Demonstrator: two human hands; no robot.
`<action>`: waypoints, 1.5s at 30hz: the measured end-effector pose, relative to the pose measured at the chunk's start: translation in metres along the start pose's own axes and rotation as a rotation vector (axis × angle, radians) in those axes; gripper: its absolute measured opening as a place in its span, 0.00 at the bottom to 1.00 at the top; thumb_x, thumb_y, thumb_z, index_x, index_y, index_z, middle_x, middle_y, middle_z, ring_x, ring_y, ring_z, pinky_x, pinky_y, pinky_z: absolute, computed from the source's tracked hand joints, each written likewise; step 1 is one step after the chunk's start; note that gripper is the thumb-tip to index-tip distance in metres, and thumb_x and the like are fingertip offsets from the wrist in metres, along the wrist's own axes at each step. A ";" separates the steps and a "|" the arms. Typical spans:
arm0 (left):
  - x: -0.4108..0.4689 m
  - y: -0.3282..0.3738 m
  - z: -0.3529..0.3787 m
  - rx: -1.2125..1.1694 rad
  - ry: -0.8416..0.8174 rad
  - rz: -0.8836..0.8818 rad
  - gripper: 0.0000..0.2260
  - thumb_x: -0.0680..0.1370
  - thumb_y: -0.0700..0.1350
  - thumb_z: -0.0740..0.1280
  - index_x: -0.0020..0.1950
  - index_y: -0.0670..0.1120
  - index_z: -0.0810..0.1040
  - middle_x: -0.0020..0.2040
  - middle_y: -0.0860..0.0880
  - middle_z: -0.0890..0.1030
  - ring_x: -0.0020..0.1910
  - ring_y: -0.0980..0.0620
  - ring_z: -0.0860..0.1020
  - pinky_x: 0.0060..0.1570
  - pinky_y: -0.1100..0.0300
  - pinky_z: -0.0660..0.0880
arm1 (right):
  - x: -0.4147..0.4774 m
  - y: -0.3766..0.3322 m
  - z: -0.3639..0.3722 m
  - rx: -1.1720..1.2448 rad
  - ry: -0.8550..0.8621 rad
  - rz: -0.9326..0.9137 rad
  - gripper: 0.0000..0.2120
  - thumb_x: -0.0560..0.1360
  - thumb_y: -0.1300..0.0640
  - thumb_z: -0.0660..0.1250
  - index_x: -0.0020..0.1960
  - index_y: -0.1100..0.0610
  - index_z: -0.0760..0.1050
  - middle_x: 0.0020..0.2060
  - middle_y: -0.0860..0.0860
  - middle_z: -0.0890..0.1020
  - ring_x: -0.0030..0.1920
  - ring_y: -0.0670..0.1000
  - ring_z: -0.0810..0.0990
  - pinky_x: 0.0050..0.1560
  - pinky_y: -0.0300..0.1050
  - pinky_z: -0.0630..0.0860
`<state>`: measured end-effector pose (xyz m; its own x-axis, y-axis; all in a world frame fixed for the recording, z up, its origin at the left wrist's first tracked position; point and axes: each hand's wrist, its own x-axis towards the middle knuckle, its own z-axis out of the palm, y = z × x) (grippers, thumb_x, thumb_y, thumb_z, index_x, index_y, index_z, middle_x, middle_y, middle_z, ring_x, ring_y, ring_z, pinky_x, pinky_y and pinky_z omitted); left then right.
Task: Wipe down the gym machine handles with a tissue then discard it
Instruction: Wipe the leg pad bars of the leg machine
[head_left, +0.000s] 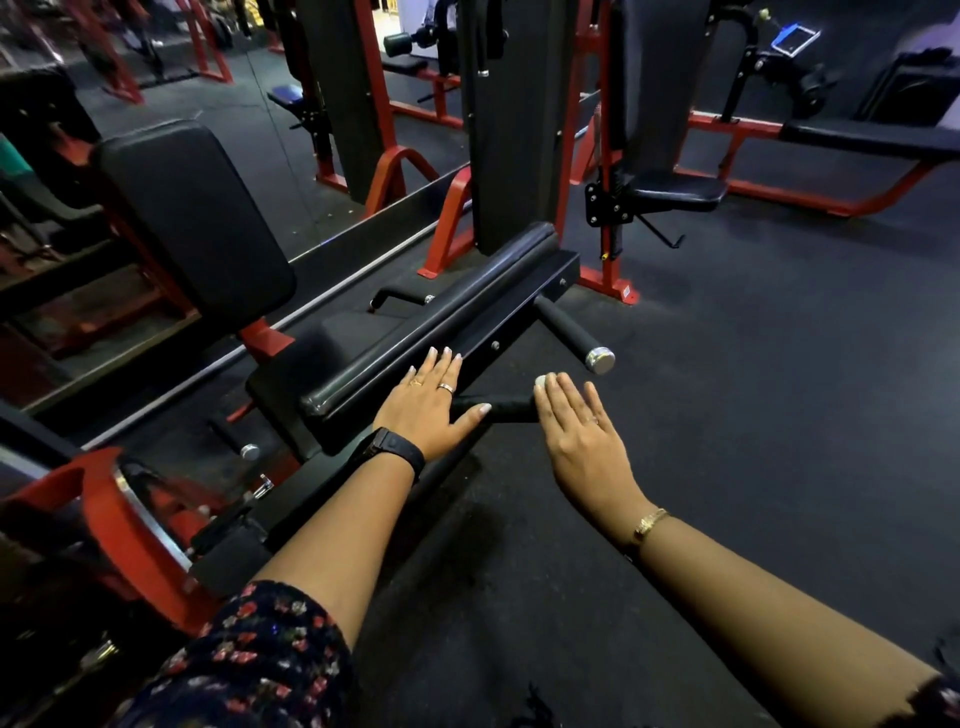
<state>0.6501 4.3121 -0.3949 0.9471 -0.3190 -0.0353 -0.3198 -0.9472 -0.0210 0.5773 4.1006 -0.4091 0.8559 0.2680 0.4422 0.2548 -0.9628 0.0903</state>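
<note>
A: Tissue, where?

B: Not clearly shown. A small white patch peeks out at the fingertips of the right hand, at the outer end of the near black foam-grip handle. Tissue or the handle's end cap, cannot tell.

A: Fingers?

B: Right hand is flat, fingers straight and together, laid over the handle end, not curled round it. Left hand is flat too, fingers spread on the long black metal beam, thumb lying along the handle.

A: Risks?

B: With a flat palm and no wrap, probably only the top of the grip gets wiped and the underside is missed. If the tissue is under there, nothing pinches it, so a sideways stroke could let it slip out onto the dark rubber floor. The far black handle with chrome cap is untouched and easy to skip. No bin is in view, so discarding means carrying the tissue off somewhere.
</note>
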 end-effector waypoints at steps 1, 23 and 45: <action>0.000 0.001 0.000 0.003 -0.001 -0.003 0.41 0.74 0.70 0.39 0.80 0.45 0.46 0.80 0.47 0.47 0.78 0.51 0.43 0.76 0.53 0.47 | 0.008 -0.003 0.001 0.020 -0.018 0.072 0.25 0.74 0.67 0.48 0.68 0.68 0.70 0.64 0.63 0.75 0.67 0.61 0.72 0.72 0.57 0.60; -0.001 0.000 0.003 -0.042 0.048 -0.001 0.51 0.67 0.75 0.28 0.80 0.44 0.49 0.80 0.48 0.51 0.79 0.52 0.48 0.76 0.54 0.49 | -0.011 0.002 0.002 0.337 0.093 -0.032 0.24 0.74 0.70 0.51 0.68 0.66 0.71 0.66 0.59 0.74 0.69 0.58 0.70 0.71 0.51 0.65; -0.003 -0.004 -0.003 -0.098 0.018 0.059 0.38 0.79 0.68 0.46 0.80 0.43 0.46 0.80 0.46 0.47 0.79 0.50 0.45 0.76 0.52 0.47 | 0.014 -0.054 -0.002 1.038 0.232 0.855 0.27 0.78 0.66 0.62 0.75 0.58 0.62 0.68 0.47 0.68 0.63 0.28 0.64 0.58 0.17 0.58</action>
<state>0.6489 4.3168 -0.3914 0.9274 -0.3738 -0.0153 -0.3716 -0.9251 0.0785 0.5744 4.1567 -0.4057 0.8472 -0.5038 0.1685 -0.0060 -0.3263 -0.9452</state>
